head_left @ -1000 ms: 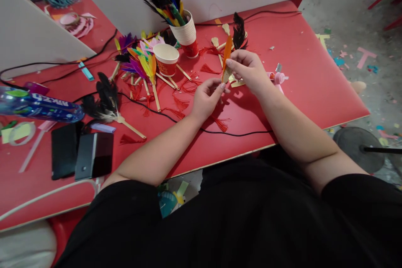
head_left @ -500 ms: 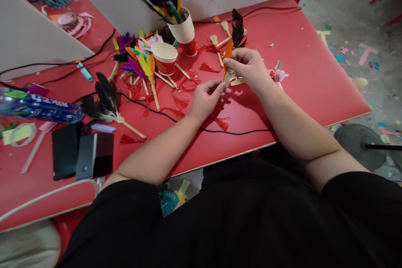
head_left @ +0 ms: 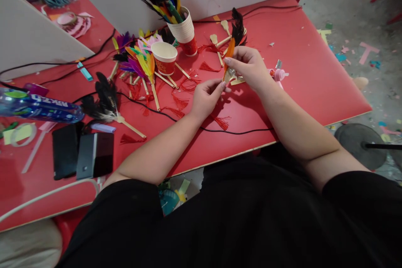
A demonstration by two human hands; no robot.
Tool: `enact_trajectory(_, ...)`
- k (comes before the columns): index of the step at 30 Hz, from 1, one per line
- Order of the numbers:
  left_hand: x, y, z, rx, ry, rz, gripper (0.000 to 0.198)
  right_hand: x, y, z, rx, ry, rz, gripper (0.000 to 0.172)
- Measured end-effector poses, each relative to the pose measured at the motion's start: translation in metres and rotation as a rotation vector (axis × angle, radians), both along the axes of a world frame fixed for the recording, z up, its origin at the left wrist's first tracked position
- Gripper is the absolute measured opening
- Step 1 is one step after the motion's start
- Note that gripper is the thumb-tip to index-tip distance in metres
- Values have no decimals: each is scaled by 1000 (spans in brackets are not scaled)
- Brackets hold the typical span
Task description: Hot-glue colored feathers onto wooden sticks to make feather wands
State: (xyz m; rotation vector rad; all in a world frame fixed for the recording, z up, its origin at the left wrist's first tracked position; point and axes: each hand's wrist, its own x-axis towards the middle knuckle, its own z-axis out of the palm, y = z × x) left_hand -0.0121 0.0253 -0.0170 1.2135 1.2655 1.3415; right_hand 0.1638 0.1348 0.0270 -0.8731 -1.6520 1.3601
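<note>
My right hand [head_left: 248,65] pinches an orange feather [head_left: 230,48] between thumb and fingertips, its tip pointing up and away from me. Just left of it and nearer to me, my left hand [head_left: 206,96] is closed on a small pale wooden feather-fan handle [head_left: 226,77], whose broad end touches the base of the feather. Most of that handle is hidden by my fingers. A red tassel [head_left: 221,123] lies below my left hand. Behind my right hand are a black feather [head_left: 238,27] and bare wooden handles [head_left: 214,40].
Paper cups [head_left: 184,31] hold black and coloured feathers; another paper cup [head_left: 164,57] stands by a pile of feather fans [head_left: 143,63]. A black-feather fan [head_left: 106,100], phone [head_left: 65,150], blue bottle [head_left: 40,106] and black cable [head_left: 232,132] lie left and front. Pink glue bottle [head_left: 278,74] sits right.
The orange feather has tilted slightly to the right at its tip, with a small shift of my right fingers. My left hand keeps its place and grip.
</note>
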Motion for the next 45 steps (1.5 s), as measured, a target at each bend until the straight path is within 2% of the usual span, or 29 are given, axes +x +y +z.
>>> enact_trajectory(7, -2, 0, 0, 20, 10, -2, 31, 0, -1, 0, 48, -10, -7, 53)
enact_trajectory(15, 0, -1, 3, -14, 8, 15, 24, 1, 1, -4, 77, 14, -6, 48)
enact_trajectory(21, -1, -1, 4, 25, -8, 11, 24, 0, -4, 3, 11, -33, -4, 50)
enact_trajectory(26, 1, -1, 7, -20, 5, 46, 23, -1, -7, 8, -33, 2, 27, 51)
enact_trajectory(34, 4, -3, 12, -34, -16, 60, 28, 0, -1, -2, 32, 26, 49, 52)
enact_trajectory(37, 6, -4, 14, -63, -57, 24, 31, -2, -1, -3, 65, 54, -30, 56)
enact_trajectory(40, 6, -2, 15, -104, -122, 16, 32, -3, -8, 0, 168, 70, -199, 55)
enact_trajectory(43, 6, 1, 17, -136, -156, 16, 23, -6, -17, 8, 328, 42, -317, 41)
enact_trajectory(45, 6, 3, 17, -140, -138, 16, 14, -12, -17, 17, 399, 11, -310, 27)
